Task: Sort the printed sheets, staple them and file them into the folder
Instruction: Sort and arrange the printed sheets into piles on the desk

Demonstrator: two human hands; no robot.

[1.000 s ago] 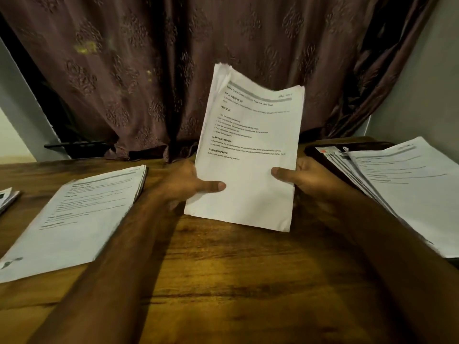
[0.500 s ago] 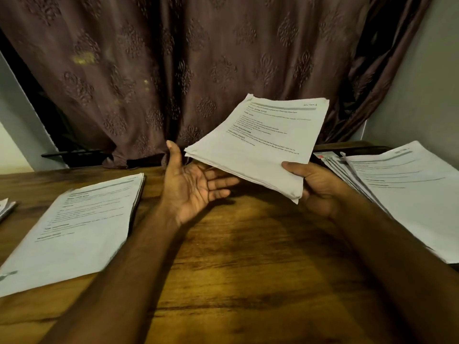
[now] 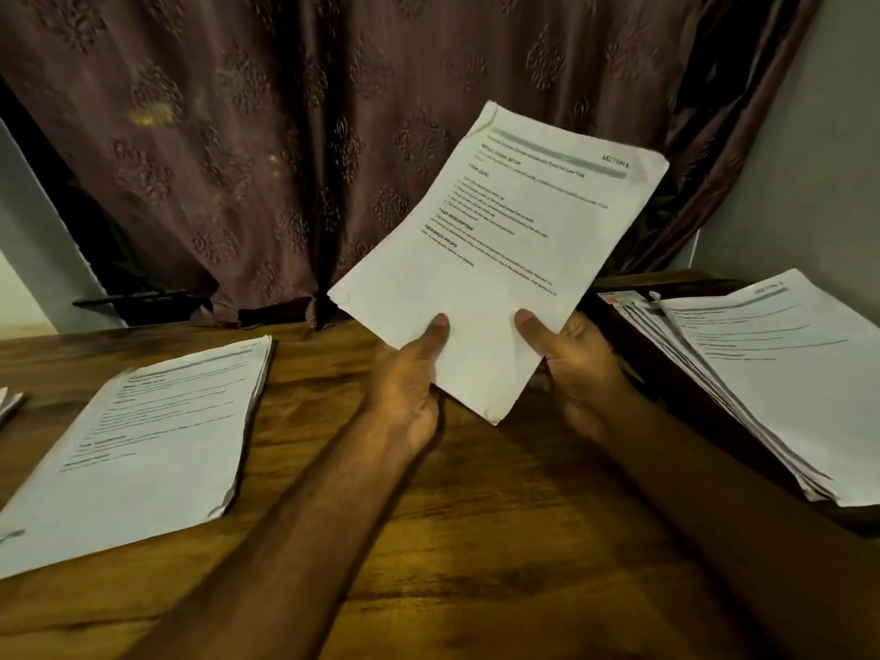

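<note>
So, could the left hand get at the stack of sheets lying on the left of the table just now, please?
Probably not at once: the left hand is gripping the held sheets. The table between it and the left stack looks unobstructed.

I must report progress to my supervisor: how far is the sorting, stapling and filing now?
Done: some sorting, a stack on the left and a fanned pile on the right lie on the wooden table. In hand: left hand and right hand hold a set of printed sheets. Left: stapling and filing; no stapler shows.
</note>
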